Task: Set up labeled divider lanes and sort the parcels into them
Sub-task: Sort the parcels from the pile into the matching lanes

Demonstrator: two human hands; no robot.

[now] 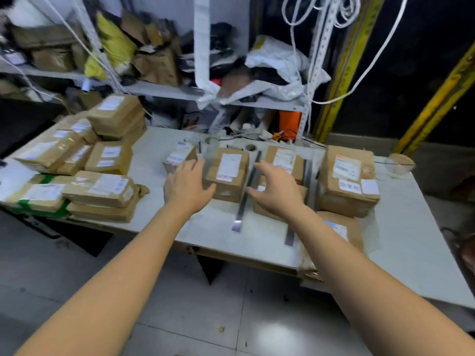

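On the white table (151, 173) a brown labelled parcel (227, 173) stands in the middle lane, between grey divider strips. My left hand (187, 186) hovers at its left side, fingers apart and empty. My right hand (276, 187) is spread open just right of it, above a metal divider strip (243, 201). A small parcel (180, 155) lies behind my left hand. More parcels sit in the lanes to the right: one (285, 160) behind my right hand and a large stack (347, 178) further right. A second strip (290, 236) lies near the front edge.
A heap of unsorted brown parcels (84, 160) fills the table's left part. A flat parcel (341, 231) lies at the front right, a clear bowl (401, 163) at the far right edge. Cluttered shelves (164, 91) stand behind. Tiled floor lies below.
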